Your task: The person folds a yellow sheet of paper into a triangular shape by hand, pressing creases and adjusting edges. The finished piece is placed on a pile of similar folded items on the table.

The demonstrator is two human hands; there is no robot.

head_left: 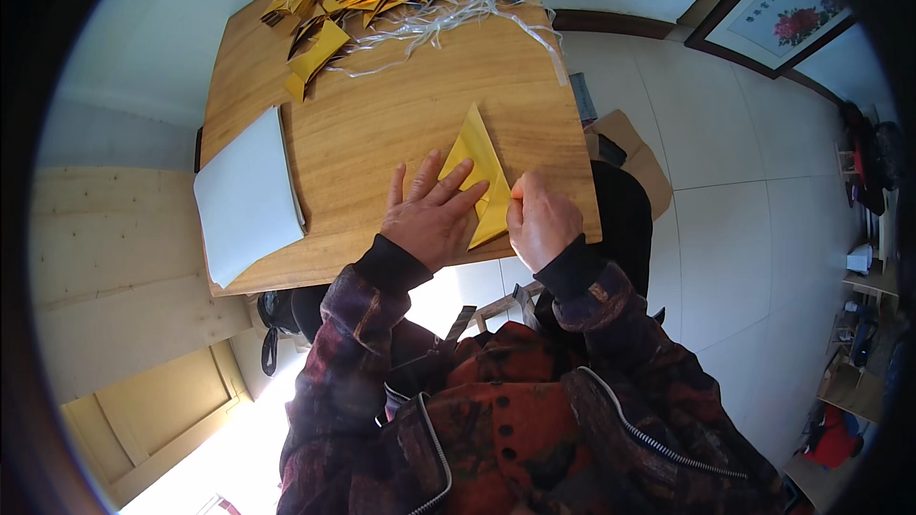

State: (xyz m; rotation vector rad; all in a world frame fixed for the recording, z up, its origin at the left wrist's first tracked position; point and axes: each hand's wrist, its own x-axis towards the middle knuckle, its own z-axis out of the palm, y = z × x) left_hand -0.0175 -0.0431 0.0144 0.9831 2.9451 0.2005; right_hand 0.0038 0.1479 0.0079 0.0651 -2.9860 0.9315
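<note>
Small writing marks the framed flower picture [775, 11]. The left hand [431, 216] lies spread on the folded yellow paper [491, 186] near the table [372, 119]'s front edge, bare wood beyond; the curled right hand [546, 219] meets the paper's right edge, grip unclear.
</note>
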